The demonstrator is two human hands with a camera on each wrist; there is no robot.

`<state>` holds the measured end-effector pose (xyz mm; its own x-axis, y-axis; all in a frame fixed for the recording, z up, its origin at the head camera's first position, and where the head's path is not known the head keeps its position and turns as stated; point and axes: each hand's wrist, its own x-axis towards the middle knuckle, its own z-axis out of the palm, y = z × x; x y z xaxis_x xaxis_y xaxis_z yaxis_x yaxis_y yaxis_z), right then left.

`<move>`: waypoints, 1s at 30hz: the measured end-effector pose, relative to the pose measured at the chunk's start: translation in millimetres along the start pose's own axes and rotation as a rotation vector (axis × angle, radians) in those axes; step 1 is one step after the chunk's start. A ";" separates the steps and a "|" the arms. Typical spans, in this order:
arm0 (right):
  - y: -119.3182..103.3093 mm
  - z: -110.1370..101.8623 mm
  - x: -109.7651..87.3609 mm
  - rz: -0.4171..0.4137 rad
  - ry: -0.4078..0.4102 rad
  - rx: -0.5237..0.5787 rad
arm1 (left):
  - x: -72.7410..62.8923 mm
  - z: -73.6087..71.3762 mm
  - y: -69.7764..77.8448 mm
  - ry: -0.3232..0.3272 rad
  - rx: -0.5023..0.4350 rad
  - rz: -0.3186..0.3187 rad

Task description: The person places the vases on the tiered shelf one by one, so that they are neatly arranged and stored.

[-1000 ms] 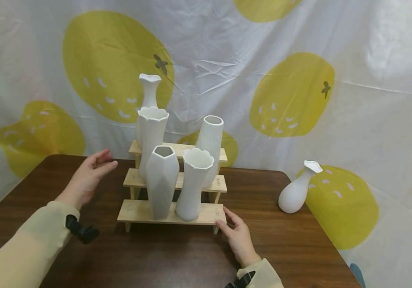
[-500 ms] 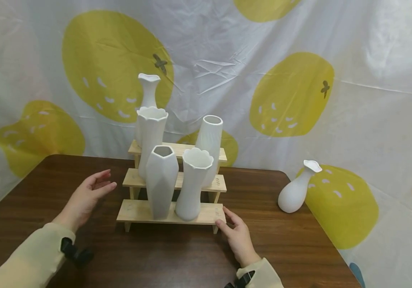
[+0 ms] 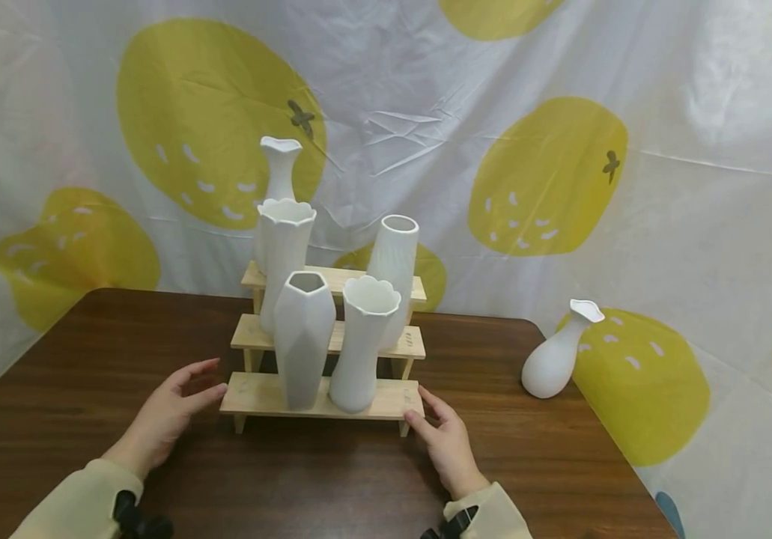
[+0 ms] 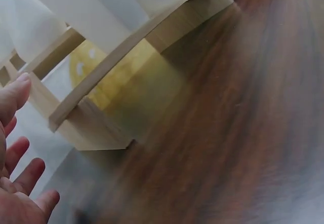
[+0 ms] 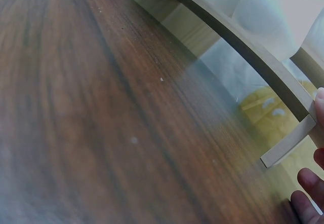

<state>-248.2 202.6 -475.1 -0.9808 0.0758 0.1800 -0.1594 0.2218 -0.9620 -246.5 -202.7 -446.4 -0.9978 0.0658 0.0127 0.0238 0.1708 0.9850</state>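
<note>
A three-step wooden stand (image 3: 257,393) carries several white vases. On its lowest step are a faceted vase (image 3: 305,340) with a five-sided mouth and a scalloped-rim vase (image 3: 361,352). Behind them rise another scalloped vase (image 3: 284,254), a round-mouthed vase (image 3: 395,262) and a narrow-necked vase (image 3: 281,168). My left hand (image 3: 173,408) is beside the left end of the lowest step, fingers relaxed, thumb at its corner; in the left wrist view a gap shows between fingers and wood. My right hand (image 3: 446,442) touches the step's right end with its thumb, fingers loosely spread (image 5: 309,181).
A white vase (image 3: 554,359) with a flared mouth leans at the right side of the brown wooden table (image 3: 305,479). Behind the table hangs a pale curtain (image 3: 386,97) with large yellow fruit prints.
My left hand has come down and towards me, from beside the upper steps to the left end of the lowest step. The right hand, stand and vases look unmoved.
</note>
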 end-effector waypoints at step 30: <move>-1.1 -0.4 0.0 0.009 0.003 -0.004 | -7.9 15.6 -18.1 0.019 0.108 0.003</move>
<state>-247.9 202.8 -474.1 -0.9818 0.0808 0.1718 -0.1500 0.2247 -0.9628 -238.0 -190.9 -467.0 -0.9986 0.0481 0.0198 0.0323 0.2753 0.9608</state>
